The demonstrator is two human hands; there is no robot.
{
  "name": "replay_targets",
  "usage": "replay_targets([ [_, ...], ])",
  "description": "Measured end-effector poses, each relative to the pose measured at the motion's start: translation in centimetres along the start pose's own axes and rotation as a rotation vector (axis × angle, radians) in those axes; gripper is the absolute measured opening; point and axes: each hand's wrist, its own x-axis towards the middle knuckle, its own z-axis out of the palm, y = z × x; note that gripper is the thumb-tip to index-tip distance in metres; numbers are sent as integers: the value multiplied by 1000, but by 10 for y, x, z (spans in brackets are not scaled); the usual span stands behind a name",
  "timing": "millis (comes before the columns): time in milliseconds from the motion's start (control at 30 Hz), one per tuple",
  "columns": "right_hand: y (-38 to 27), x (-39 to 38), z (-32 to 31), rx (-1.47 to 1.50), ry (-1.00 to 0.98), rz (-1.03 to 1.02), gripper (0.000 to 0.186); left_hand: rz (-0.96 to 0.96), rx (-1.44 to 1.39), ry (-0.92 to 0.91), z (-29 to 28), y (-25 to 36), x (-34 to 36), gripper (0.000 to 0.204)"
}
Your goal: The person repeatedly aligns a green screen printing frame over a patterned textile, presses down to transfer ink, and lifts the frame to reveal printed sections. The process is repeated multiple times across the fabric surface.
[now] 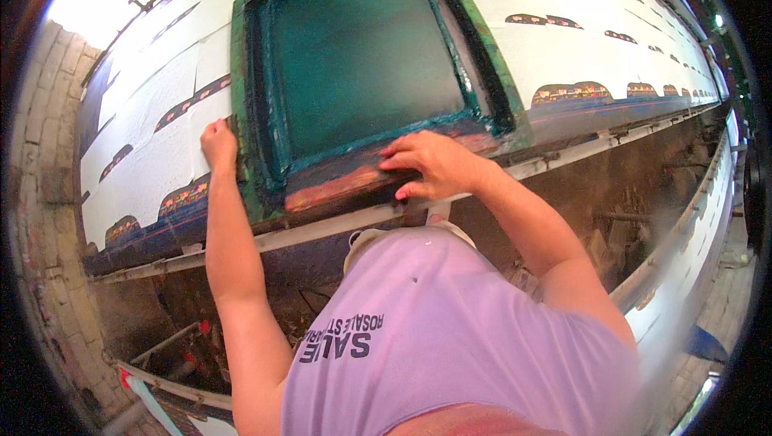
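A large screen-printing frame [500,74] lies on white cloth [173,86] in front of me. Its rim is stained green, and teal-green mesh [362,66] fills the middle. Reddish-brown stains run along the near rim. My left hand [219,145] is closed at the frame's left edge, its fingertips against the rim. Over the near rim, right of its middle, is my right hand [430,166]. Its fingers are bent, with the thumb held apart below them and nothing seen between. Whether it touches the rim is hard to tell.
Dark floral patches [571,92] show in rows on the cloth. A pale rail [555,161] runs along the table's near edge, with a dark, cluttered gap beyond it. Another long table [683,251] stands at the right. Brick paving [44,195] lies at the left.
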Motion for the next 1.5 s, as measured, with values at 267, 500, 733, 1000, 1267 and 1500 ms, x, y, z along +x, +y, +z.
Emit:
replay_targets([
  [267, 94, -89, -76, -70, 523, 302, 36, -141, 337, -7, -11, 15, 0, 59],
  [500, 170, -109, -90, -212, 534, 700, 69, -143, 438, -12, -9, 33, -2, 67],
  [733, 186, -90, -91, -82, 530, 877, 81, -233, 274, -68, -6, 17, -1, 94],
  [1000, 194, -87, -88, -95, 576, 957, 75, -348, 20, -164, -6, 14, 3, 104],
  [1267, 170, -72, -134, -53, 625, 837, 52, -494, -423, -233, -17, 29, 10, 90],
  [1500, 196, -107, -201, -117, 627, 834, 40, -533, -723, -472, -21, 94, -20, 91],
])
